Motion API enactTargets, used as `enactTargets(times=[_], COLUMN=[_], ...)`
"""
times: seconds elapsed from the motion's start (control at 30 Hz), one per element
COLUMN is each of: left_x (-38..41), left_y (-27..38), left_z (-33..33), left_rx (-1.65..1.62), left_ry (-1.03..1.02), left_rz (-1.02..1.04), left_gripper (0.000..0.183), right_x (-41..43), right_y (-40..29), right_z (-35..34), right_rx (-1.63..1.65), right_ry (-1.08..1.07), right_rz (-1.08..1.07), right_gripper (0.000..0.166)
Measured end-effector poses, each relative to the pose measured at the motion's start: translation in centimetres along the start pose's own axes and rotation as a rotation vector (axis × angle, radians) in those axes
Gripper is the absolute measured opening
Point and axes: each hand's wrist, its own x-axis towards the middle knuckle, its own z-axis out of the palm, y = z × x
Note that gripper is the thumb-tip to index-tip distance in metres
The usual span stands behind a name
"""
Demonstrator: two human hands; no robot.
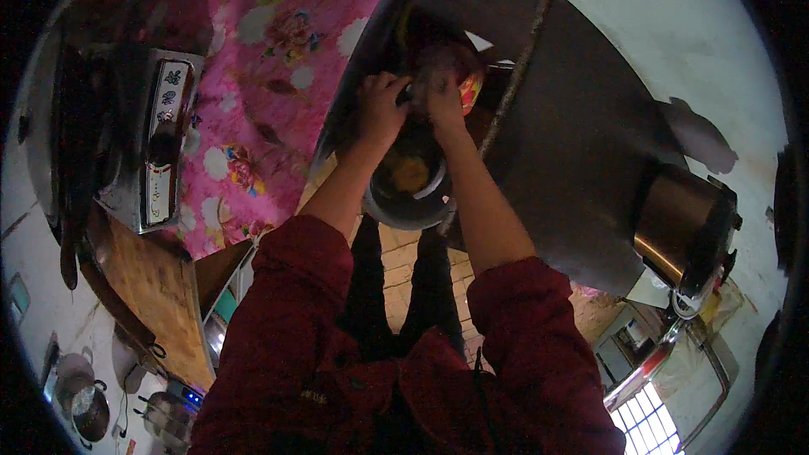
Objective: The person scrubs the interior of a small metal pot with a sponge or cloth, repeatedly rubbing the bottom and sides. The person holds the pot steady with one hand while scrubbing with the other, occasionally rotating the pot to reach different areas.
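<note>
Both my hands reach forward into a dark gap between a table with a pink flowered cloth [284, 76] and a dark grey surface. My left hand [382, 104] has its fingers curled at a small dark thing that I cannot make out. Close beside it, my right hand [442, 98] is blurred, and what it touches is unclear. Just right of that hand is a red and yellow printed item [469, 91]. Below my hands, between my forearms, stands a round grey bowl or pot [407, 218] with something yellowish-brown in it.
A dark grey tabletop [569, 120] spreads to the right, with a brown and black electric cooker [686, 234] at its far edge. On the left stands a metal box with decorated panels [167, 139], near a wooden board [148, 284]. Pots [91, 411] are at the lower left.
</note>
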Motion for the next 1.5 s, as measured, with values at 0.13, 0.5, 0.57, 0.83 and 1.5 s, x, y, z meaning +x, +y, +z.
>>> enactTargets(times=[0.13,0.5,0.57,0.83,1.5], left_x=[-0.2,0.5,-0.4,0.2,0.1], left_y=[0.3,1.9,0.1,1.4,0.3], left_z=[-0.8,-0.6,-1.2,-1.2,-1.2], left_rx=[0.066,0.000,0.046,0.020,0.084], left_ry=[-0.045,-0.055,-0.065,-0.083,-0.046], left_rz=[0.019,-0.004,-0.052,-0.052,0.026], left_gripper=[0.048,0.049,0.049,0.051,0.044], right_x=[-1.8,-0.4,-3.7,-1.6,-2.5], right_y=[0.0,2.2,-0.9,-3.1,1.7], right_z=[0.6,-1.2,1.7,2.2,3.1], right_rx=[-0.551,-0.154,-0.079,-0.168,-0.161], right_ry=[0.029,0.079,0.052,0.212,0.263], right_rz=[-0.237,-0.057,0.057,0.096,-0.035], right_gripper=[0.039,0.035,0.031,0.032,0.036])
